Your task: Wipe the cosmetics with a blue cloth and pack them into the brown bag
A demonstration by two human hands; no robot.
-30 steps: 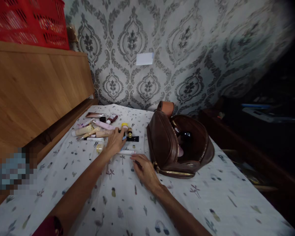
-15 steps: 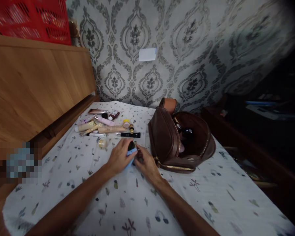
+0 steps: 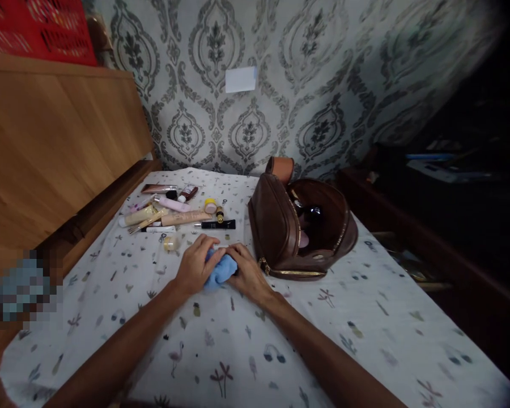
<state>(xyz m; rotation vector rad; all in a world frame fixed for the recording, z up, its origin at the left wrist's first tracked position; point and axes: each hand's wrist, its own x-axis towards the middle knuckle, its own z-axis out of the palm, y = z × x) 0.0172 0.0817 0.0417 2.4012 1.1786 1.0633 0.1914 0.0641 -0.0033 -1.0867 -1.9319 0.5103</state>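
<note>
Both hands meet above the bed-like surface with a patterned white cloth (image 3: 212, 340). My left hand (image 3: 198, 263) is closed on a crumpled blue cloth (image 3: 221, 269). On the cloth's other side my right hand (image 3: 249, 275) is closed, its fingertips against the blue fabric. A bit of something dark shows by the right fingers; most of it is hidden, so its kind cannot be made out. Just left of the hands stands a small jar with a yellowish content (image 3: 170, 243). To the right sits an unzipped brown leather bag (image 3: 274, 226), with dark glossy things inside.
Behind the hands lie a black tube (image 3: 216, 225), a beige tube (image 3: 185, 217), a pink tube (image 3: 173, 204), a yellow-rimmed jar (image 3: 210, 205) and several other cosmetics. A wooden cabinet (image 3: 59, 124) bearing a red basket (image 3: 38, 34) borders the left; patterned wall behind.
The blue cloth now bulges up between both hands, covering the dark round thing that showed above it. The view has shifted slightly; the bag and cosmetics lie as before.
</note>
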